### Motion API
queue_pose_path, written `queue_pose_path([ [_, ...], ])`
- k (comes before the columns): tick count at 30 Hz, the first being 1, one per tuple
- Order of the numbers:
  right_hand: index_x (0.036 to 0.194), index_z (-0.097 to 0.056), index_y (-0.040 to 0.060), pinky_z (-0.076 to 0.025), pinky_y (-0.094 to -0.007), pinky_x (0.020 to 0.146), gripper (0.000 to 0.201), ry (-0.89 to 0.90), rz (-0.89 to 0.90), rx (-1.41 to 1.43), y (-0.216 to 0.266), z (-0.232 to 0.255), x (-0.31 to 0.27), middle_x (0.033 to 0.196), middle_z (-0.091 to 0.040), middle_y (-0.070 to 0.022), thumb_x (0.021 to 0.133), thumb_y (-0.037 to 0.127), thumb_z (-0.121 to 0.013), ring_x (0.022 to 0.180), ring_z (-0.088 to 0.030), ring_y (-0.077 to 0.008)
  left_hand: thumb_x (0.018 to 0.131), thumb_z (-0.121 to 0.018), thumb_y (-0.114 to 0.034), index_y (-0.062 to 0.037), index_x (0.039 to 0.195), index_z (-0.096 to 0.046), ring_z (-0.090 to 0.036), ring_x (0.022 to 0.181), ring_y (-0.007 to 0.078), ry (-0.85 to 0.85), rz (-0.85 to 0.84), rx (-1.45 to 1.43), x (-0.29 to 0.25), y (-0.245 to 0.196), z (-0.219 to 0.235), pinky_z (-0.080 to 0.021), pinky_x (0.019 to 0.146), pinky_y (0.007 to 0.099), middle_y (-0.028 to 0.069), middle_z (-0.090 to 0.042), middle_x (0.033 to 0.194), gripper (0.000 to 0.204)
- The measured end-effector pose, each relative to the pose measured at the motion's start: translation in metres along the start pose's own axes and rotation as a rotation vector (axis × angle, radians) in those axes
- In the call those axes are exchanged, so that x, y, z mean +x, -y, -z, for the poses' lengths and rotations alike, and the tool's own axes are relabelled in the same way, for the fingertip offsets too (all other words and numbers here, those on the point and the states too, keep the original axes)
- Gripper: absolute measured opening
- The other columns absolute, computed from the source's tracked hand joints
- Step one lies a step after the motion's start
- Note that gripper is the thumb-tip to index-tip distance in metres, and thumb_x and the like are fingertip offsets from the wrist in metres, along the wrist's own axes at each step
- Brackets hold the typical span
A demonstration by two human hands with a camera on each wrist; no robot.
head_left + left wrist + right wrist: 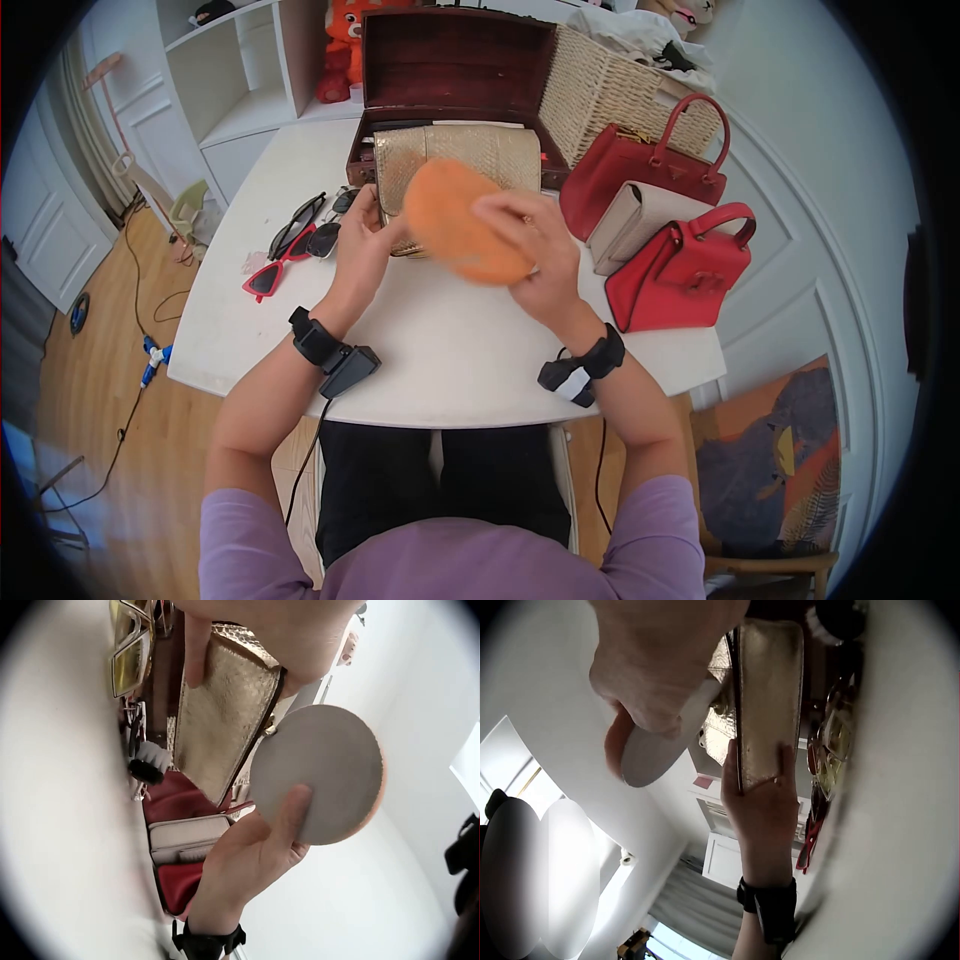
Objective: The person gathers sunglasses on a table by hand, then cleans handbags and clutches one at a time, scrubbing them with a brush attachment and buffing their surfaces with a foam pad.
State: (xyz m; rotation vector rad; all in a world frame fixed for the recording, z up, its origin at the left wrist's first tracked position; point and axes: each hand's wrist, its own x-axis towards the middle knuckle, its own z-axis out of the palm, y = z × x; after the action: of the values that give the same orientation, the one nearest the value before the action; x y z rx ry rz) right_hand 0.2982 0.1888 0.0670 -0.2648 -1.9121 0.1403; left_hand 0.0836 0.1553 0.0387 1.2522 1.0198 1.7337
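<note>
A gold textured bag (470,145) stands at the front of the open dark red case (455,62). My left hand (362,250) grips its left edge; in the right wrist view the fingers of that hand (761,817) lie on both sides of the bag (769,697). My right hand (540,255) holds a round orange pad (455,220) in front of the bag. The left wrist view shows the pad's flat grey back (322,772), with the thumb of my right hand (247,862) pressed on it.
Sunglasses (295,228) and red-framed glasses (263,280) lie left on the white table (440,370). A red handbag (625,185), a beige bag (640,220) and a smaller red handbag (680,275) stand right. Behind them is a woven basket (600,95).
</note>
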Motion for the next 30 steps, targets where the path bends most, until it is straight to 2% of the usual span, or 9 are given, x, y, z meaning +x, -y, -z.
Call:
queue_pose_path([
  [3,0.117,-0.07,0.0113,-0.049,-0.0397,0.089,0.058,0.185,0.237,0.021,0.003,-0.005,-0.002,0.115,-0.064,-0.0066,0.064,-0.012,-0.065,0.103,-0.061,-0.0296,0.088,-0.069,-0.012,0.0,0.119,-0.051,-0.063,0.102,0.0135,-0.02,-0.004,-0.042,0.006,0.015,0.007,-0.05,0.09,0.0284,0.0103,-0.064,0.115,0.038],
  [7,0.113,-0.07,0.0105,-0.049,-0.039,0.088,0.055,0.166,0.236,-0.072,-0.009,0.001,-0.001,0.112,-0.066,-0.0067,0.063,-0.012,-0.066,0.101,-0.061,-0.0302,0.089,-0.069,-0.012,0.0,0.12,-0.051,-0.063,0.102,0.0145,-0.062,0.01,-0.034,0.0,0.001,0.003,-0.049,0.092,0.028,0.0105,-0.065,0.114,0.039],
  [12,0.109,-0.069,0.0049,-0.047,-0.0361,0.089,0.046,-0.26,-0.08,-0.122,-0.025,0.009,0.001,0.104,-0.068,-0.0092,0.066,-0.014,-0.067,0.1,-0.061,-0.0288,0.087,-0.073,-0.012,0.0001,0.118,-0.051,-0.063,0.103,0.0144,-0.052,0.009,-0.04,0.002,-0.012,-0.003,-0.049,0.093,0.0278,0.0103,-0.065,0.113,0.04],
  [17,0.109,-0.07,0.0045,-0.047,-0.0351,0.091,0.043,-0.415,-0.231,0.051,-0.023,0.007,0.004,0.107,-0.068,-0.0086,0.068,-0.01,-0.07,0.1,-0.061,-0.0281,0.087,-0.072,-0.01,-0.0002,0.117,-0.051,-0.063,0.102,0.0133,-0.042,-0.018,0.02,0.0,-0.009,-0.003,-0.049,0.091,0.0272,0.0097,-0.066,0.111,0.038],
  [19,0.11,-0.07,0.0054,-0.048,-0.0362,0.091,0.044,-0.064,0.061,-0.133,-0.02,0.01,0.004,0.108,-0.068,-0.0086,0.068,-0.007,-0.071,0.102,-0.061,-0.0285,0.088,-0.07,-0.007,-0.0009,0.118,-0.052,-0.062,0.101,0.0122,-0.018,-0.043,0.03,-0.002,-0.01,-0.007,-0.049,0.089,0.0261,0.0086,-0.066,0.111,0.036],
  [22,0.112,-0.07,0.0059,-0.049,-0.0381,0.09,0.046,0.107,0.19,0.022,-0.013,0.0,-0.001,0.11,-0.068,-0.0084,0.067,-0.007,-0.071,0.102,-0.062,-0.0279,0.088,-0.07,-0.004,-0.0014,0.118,-0.052,-0.062,0.101,0.0115,-0.021,-0.082,0.038,0.002,0.006,0.0,-0.049,0.088,0.0256,0.0079,-0.066,0.11,0.035],
  [27,0.113,-0.068,0.0018,-0.051,-0.0335,0.086,0.037,0.052,0.166,-0.076,-0.015,-0.001,-0.007,0.106,-0.069,-0.0091,0.077,0.003,-0.075,0.094,-0.066,-0.0239,0.085,-0.074,-0.008,-0.0003,0.119,-0.053,-0.062,0.102,0.0113,-0.013,-0.034,0.029,-0.002,0.001,-0.005,-0.049,0.087,0.0253,0.0076,-0.066,0.112,0.041],
  [29,0.112,-0.067,0.0022,-0.05,-0.0307,0.084,0.032,-0.141,-0.322,0.095,-0.016,-0.002,-0.014,0.105,-0.068,-0.0107,0.081,0.001,-0.073,0.092,-0.065,-0.0232,0.085,-0.075,-0.009,0.0004,0.121,-0.053,-0.062,0.103,0.0114,0.006,-0.031,0.075,-0.002,-0.001,-0.006,-0.049,0.088,0.0252,0.0077,-0.066,0.112,0.044],
  [30,0.112,-0.067,0.0022,-0.05,-0.0307,0.084,0.032,-0.141,-0.323,0.095,-0.015,-0.002,-0.016,0.105,-0.068,-0.0107,0.081,0.001,-0.073,0.092,-0.065,-0.0232,0.084,-0.076,-0.011,0.0009,0.122,-0.053,-0.061,0.103,0.0117,0.022,-0.031,0.083,-0.002,0.001,-0.006,-0.049,0.088,0.0255,0.0077,-0.066,0.113,0.046],
])
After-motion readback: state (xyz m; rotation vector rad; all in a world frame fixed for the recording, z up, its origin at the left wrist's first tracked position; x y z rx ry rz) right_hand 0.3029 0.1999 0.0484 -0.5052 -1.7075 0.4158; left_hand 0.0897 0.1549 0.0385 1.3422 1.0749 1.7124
